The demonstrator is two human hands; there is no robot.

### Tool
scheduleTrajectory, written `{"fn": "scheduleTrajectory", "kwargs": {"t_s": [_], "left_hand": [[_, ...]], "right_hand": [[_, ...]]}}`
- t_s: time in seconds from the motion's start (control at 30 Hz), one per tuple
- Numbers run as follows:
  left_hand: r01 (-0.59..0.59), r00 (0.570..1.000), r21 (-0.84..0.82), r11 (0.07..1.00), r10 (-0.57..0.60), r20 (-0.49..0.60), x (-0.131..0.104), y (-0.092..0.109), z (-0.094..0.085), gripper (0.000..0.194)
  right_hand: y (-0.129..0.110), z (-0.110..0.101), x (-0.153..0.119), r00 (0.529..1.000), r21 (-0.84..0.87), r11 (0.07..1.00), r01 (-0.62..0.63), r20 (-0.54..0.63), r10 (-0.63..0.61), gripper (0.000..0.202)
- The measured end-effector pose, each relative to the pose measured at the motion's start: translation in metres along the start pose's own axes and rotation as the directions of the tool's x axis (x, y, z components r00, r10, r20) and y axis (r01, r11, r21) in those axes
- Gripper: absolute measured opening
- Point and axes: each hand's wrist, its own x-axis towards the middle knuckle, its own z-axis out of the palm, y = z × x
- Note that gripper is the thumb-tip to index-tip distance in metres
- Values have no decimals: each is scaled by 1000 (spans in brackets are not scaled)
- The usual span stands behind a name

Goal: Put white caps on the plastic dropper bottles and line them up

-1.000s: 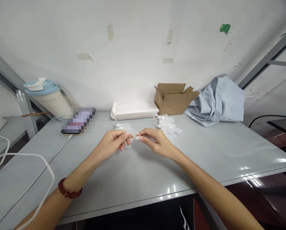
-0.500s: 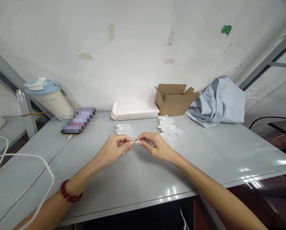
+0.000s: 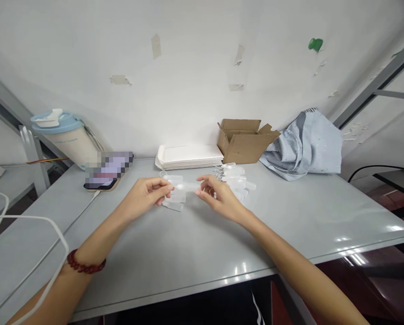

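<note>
A small translucent plastic tube (image 3: 186, 186) is held level above the table. My left hand (image 3: 146, 196) pinches its narrow left end between thumb and fingertips. At the tube's right end is my right hand (image 3: 222, 196), its thumb and forefinger parted around that end; whether they touch it I cannot tell. Several similar tubes (image 3: 174, 206) lie beneath and behind the left hand, one with a thin string loop showing. A heap of more translucent tubes (image 3: 237, 171) with strings lies just beyond the right hand.
Against the wall are a stack of white envelopes (image 3: 191, 155), an open cardboard box (image 3: 242, 146) and a pale blue cloth (image 3: 306, 149). A phone (image 3: 112, 169) on a white cable (image 3: 78, 212) lies left, beside a blue-lidded cup (image 3: 70, 140). The grey table (image 3: 175, 266) ends at a front edge.
My hands have moved apart and slightly away from me. The tube now shows lengthwise between them. The right hand's fingers have parted from their pinch, while the left still grips.
</note>
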Motion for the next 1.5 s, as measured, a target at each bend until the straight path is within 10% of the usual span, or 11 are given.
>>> {"fn": "scheduleTrajectory", "kwargs": {"t_s": [0.47, 0.93, 1.5], "left_hand": [[195, 977, -57, 979, -199, -73, 17, -25, -14, 28], [184, 929, 252, 950, -85, -359, 18, -28, -12, 27], [-45, 951, 289, 956, 130, -282, 0, -13, 20, 24]], "right_hand": [[14, -28, 7, 993, -403, 908, -117, -76, 94, 13], [-1, -30, 0, 951, -795, 593, -132, 68, 303, 28], [-5, -15, -3, 919, -715, 698, -37, 250, 305, 26]]}}
